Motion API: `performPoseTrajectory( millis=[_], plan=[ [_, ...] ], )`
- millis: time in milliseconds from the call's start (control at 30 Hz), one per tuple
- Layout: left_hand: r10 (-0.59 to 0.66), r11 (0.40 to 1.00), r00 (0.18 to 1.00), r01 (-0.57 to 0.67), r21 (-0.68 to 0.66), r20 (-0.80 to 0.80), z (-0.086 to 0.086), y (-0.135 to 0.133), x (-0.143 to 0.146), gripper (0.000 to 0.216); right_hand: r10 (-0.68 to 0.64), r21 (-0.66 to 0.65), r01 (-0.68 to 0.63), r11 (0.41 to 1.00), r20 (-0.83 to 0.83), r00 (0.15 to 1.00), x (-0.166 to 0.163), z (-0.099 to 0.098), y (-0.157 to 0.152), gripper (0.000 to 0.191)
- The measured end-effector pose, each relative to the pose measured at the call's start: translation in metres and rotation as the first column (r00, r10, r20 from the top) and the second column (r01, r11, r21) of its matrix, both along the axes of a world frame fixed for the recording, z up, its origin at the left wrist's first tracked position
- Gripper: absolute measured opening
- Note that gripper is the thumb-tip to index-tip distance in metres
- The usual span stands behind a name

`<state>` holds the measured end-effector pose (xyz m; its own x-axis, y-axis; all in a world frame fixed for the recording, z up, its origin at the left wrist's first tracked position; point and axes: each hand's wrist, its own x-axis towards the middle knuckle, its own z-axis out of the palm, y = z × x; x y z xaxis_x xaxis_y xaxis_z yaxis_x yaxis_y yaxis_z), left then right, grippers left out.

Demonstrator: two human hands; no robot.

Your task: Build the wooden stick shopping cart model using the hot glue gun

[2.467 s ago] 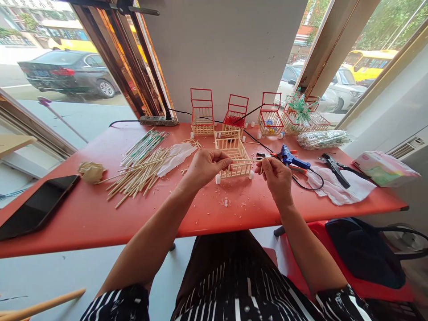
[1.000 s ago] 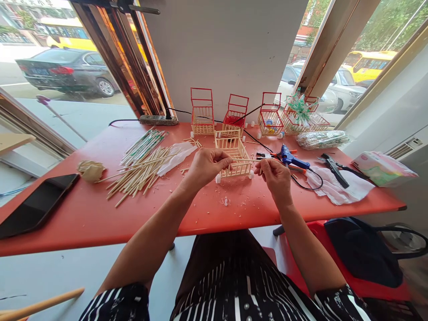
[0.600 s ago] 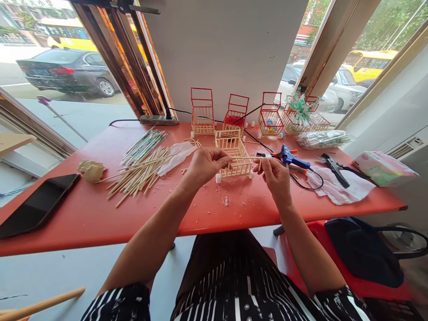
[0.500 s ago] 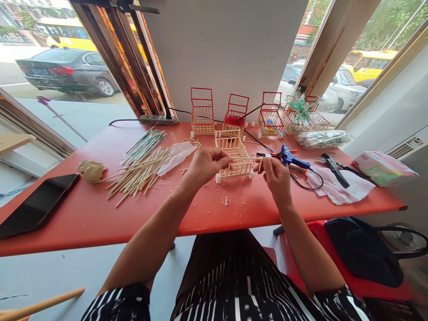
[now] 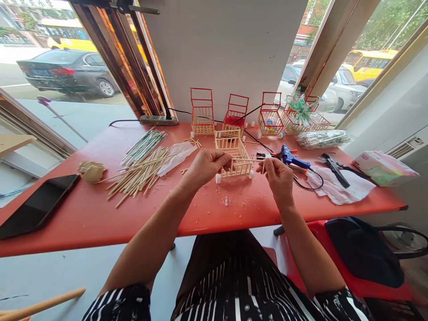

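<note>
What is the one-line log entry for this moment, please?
left hand: pinches thin stick | right hand: pinches same stick | behind: stick cart

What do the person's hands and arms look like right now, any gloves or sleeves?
Both hands, left hand and right hand, are bare: no gloves, rings or watch show. The forearms are bare too. Short black sleeves with white stripes begin near the elbows, matching the striped garment over the lap.

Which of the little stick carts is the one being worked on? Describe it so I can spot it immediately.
On the red table, look just ahead of the two hands, in front of the row of carts against the white wall. The unfinished cart stands there alone: bare pale sticks on white wheels, with no red handle frame like the others.
</note>
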<state>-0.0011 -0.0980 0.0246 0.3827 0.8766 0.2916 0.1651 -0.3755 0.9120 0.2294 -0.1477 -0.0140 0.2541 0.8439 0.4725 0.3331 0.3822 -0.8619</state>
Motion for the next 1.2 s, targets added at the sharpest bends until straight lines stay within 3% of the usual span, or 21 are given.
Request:
performPoseTrajectory(
  millis=[300,733,1200],
  plan=[
    [0.005,0.999,0.999,-0.003,-0.046,0.041,0.0030,-0.0024,0.0007,0.020,0.002,0.003,-0.002,1.000,0.001,1.000,-0.0005,-0.0015,-0.0006,0.050],
    [0.083,0.997,0.995,-0.083,-0.005,0.062,0.0032,-0.0028,0.0010,0.017,-0.015,0.068,0.012,0.998,0.041,0.999,-0.0024,0.0021,-0.0022,0.051],
    [0.054,0.999,0.996,-0.054,0.004,0.078,0.0031,-0.0031,0.0005,0.022,-0.007,0.079,0.007,0.997,0.010,1.000,-0.0023,0.0018,-0.0006,0.048]
  ],
)
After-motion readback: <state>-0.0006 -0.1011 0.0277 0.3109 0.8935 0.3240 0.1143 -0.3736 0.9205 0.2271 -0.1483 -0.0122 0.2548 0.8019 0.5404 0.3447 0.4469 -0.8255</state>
